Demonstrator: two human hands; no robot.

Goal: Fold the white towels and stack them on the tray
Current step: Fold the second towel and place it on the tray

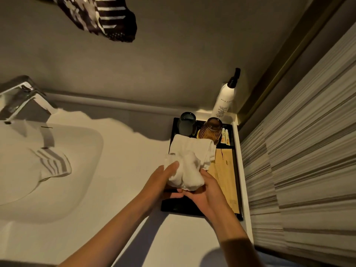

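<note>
A black tray (174, 208) lies on the counter by the right wall. A white towel (189, 149) rests on it, folded flat. In front of that, both my hands hold a second white towel (187, 174), bunched into a roll above the tray. My left hand (163, 180) presses its left side with fairly straight fingers, thumb under the roll. My right hand (204, 191) cups it from below and the right, fingers curled round it.
On the tray's far end stand a dark glass (187, 123), an amber glass (211, 130) and small tubes (225, 136); yellow packets (224, 170) lie along its right side. A pump bottle (224, 97) stands behind. Left is a sink (48, 164) with a faucet (21, 97).
</note>
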